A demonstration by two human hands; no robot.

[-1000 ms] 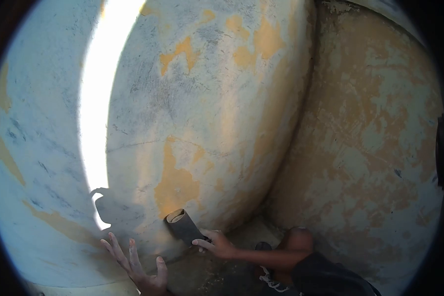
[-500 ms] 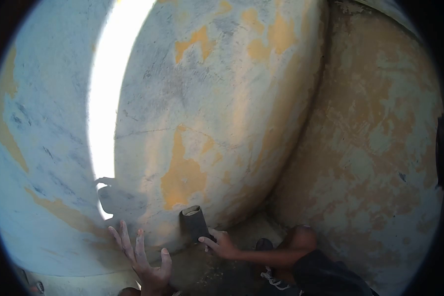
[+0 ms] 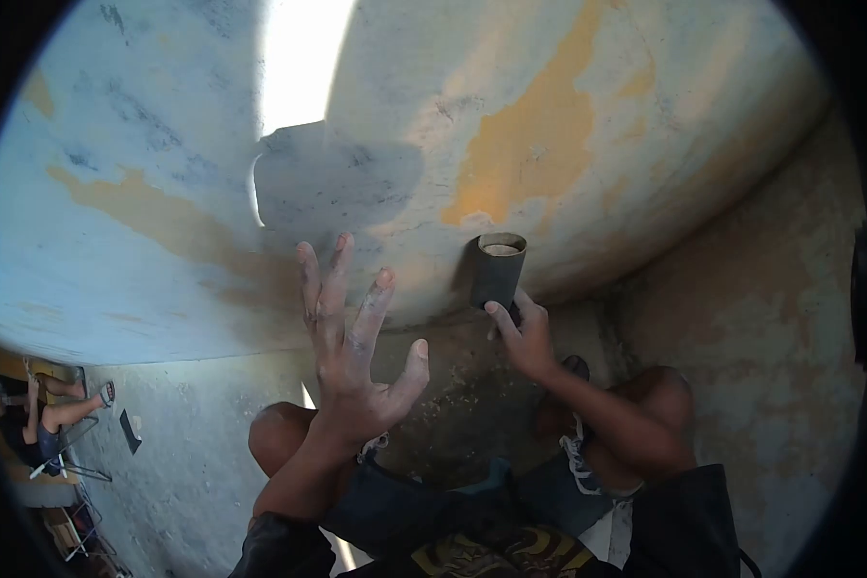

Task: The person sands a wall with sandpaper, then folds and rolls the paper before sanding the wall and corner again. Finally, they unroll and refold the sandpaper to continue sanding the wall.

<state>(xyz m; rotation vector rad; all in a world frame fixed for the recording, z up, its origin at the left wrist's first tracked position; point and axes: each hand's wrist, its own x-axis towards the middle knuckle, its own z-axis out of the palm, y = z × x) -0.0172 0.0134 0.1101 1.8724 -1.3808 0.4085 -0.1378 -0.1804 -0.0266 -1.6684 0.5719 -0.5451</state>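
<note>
My left hand point(image 3: 352, 356) is raised with its fingers spread, pale dust on them and nothing in its grasp. It overlaps the lower part of a large curved surface point(image 3: 395, 116), pale blue-grey with yellow-orange patches. My right hand point(image 3: 528, 337) grips the lower end of a dark sandpaper roll point(image 3: 498, 279), wrapped around a pale core that shows at its top end. The roll stands close against the curved surface, just below a big yellow-orange patch point(image 3: 530, 144).
A stained wall point(image 3: 751, 356) rises at the right. Below lies a dusty concrete floor point(image 3: 183, 433) with a dark flat piece point(image 3: 130, 432) on it. Another person point(image 3: 48, 419) sits on a chair at the far left. My bent knees flank my arms.
The view has tipped downward, bringing my legs, the floor and the seated person into sight. My left hand stays spread, and my right hand still holds the sandpaper roll.
</note>
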